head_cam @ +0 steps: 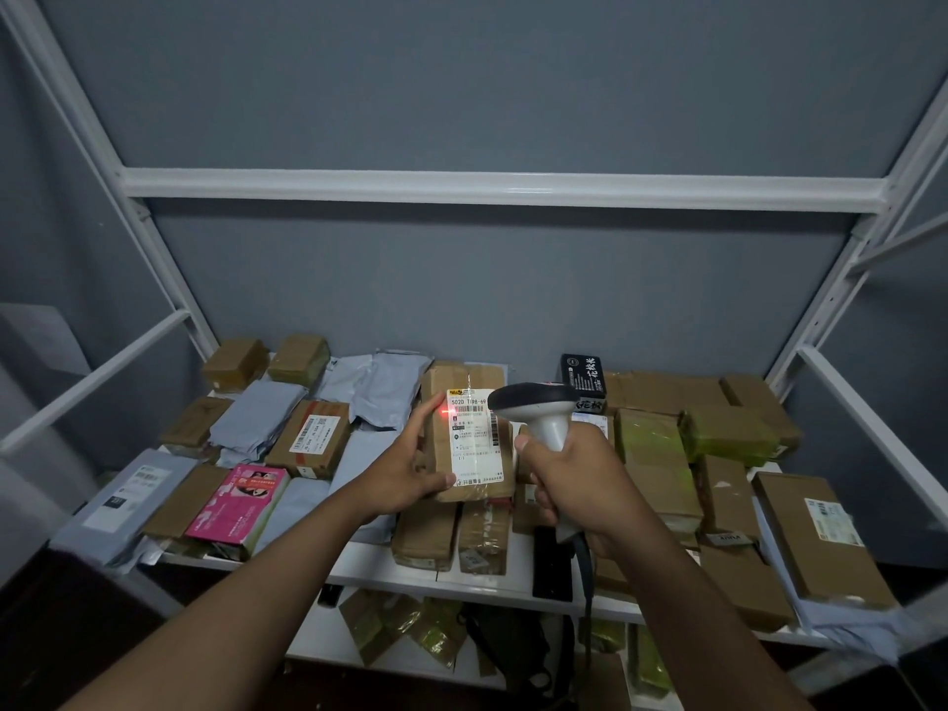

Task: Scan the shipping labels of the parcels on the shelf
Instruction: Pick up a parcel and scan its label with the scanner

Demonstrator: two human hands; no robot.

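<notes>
The right hand is wrapped round the scanner handle, its head aimed left at the label. The left hand grips a brown parcel, tilted up above the shelf. A red dot sits on the label's barcode, so this scan looks under way. Beyond, many parcels lie on the shelf; which are already scanned cannot be told.

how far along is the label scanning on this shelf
Nothing visible shows which parcels are already scanned. In hand: the left hand holds a taped brown cardboard box upright, and the right hand aims a grey handheld scanner, red light on its white label. The many parcels on the white shelf apparently remain.
</notes>
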